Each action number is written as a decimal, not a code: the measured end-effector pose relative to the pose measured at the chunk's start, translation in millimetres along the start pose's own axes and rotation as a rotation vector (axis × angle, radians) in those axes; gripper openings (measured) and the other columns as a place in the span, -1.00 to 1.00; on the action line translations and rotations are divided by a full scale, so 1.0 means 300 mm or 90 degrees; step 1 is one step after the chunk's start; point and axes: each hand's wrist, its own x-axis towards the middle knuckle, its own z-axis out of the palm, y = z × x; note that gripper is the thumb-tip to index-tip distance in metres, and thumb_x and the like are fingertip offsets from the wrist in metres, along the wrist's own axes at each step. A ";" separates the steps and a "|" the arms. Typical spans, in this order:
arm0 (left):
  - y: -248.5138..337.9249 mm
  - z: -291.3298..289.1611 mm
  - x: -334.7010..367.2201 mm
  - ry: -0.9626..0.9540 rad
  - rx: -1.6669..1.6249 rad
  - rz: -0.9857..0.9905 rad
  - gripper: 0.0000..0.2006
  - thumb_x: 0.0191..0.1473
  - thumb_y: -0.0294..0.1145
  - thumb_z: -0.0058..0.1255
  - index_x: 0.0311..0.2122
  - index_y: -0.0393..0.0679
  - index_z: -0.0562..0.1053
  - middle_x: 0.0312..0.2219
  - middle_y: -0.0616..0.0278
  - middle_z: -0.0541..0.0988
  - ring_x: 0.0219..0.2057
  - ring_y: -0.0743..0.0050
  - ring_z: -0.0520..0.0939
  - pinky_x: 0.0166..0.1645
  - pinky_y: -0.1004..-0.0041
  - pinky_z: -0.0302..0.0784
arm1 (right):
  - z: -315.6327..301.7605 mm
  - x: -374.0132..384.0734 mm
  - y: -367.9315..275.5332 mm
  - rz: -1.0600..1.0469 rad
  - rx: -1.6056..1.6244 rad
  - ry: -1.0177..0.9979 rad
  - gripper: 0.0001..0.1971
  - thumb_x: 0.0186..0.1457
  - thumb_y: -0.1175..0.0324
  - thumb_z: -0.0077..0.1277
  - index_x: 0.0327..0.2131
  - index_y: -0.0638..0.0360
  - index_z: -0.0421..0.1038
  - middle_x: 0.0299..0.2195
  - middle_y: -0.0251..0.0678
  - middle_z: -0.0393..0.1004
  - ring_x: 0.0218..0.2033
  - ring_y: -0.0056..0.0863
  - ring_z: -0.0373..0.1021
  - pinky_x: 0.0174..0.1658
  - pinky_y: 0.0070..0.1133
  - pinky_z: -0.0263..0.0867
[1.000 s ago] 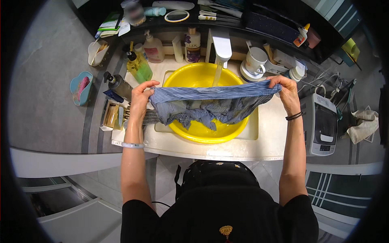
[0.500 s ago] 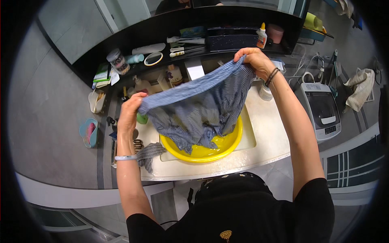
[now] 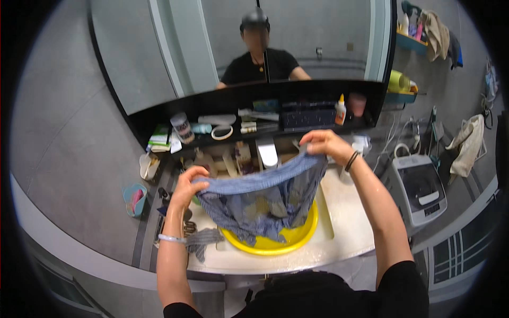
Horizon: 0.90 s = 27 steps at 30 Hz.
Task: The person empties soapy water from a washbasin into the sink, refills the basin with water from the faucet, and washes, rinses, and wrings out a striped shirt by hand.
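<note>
The left hand (image 3: 187,189) and right hand (image 3: 330,146), each pinched closed, grip opposite ends of the striped blue cloth (image 3: 261,204), which hangs spread between them over the yellow basin (image 3: 275,250), the pale tabletop (image 3: 348,217) around it

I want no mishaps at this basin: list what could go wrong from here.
The left hand and right hand hold the striped cloth only by its upper edge, so a corner might slip. It hangs over the yellow basin and could drip on the counter if swung aside.
</note>
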 end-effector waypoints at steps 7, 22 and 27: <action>0.076 0.011 -0.057 -0.088 0.482 0.060 -0.76 -0.18 -0.38 0.07 -0.34 -0.24 0.52 -0.37 0.07 0.56 -0.31 0.18 0.56 -0.15 0.35 0.42 | 0.025 -0.016 -0.007 -0.063 -0.472 -0.057 -0.86 -0.12 0.43 0.02 -0.42 0.23 0.49 -0.60 -0.17 0.42 -0.50 -0.48 0.38 -0.37 -0.53 0.28; 0.128 0.135 -0.059 0.002 0.373 0.179 -0.83 -0.15 -0.35 -0.07 -0.41 -0.16 0.47 -0.46 0.04 0.55 -0.41 0.05 0.57 -0.25 0.24 0.45 | 0.485 -0.094 0.136 0.055 -0.098 -0.231 -0.68 -0.03 0.19 0.16 -0.32 0.29 0.47 -0.53 -0.53 0.42 -0.49 -0.76 0.29 -0.40 -0.73 0.24; 0.036 0.104 -0.125 0.227 0.257 0.170 -0.75 -0.11 -0.47 0.04 -0.23 -0.18 0.42 -0.32 0.14 0.47 -0.35 0.20 0.55 -0.20 0.35 0.43 | 0.436 -0.064 0.123 0.259 0.110 -0.129 -0.86 0.06 0.35 0.06 -0.49 0.20 0.49 -0.56 -0.48 0.48 -0.60 -0.73 0.33 -0.49 -0.74 0.27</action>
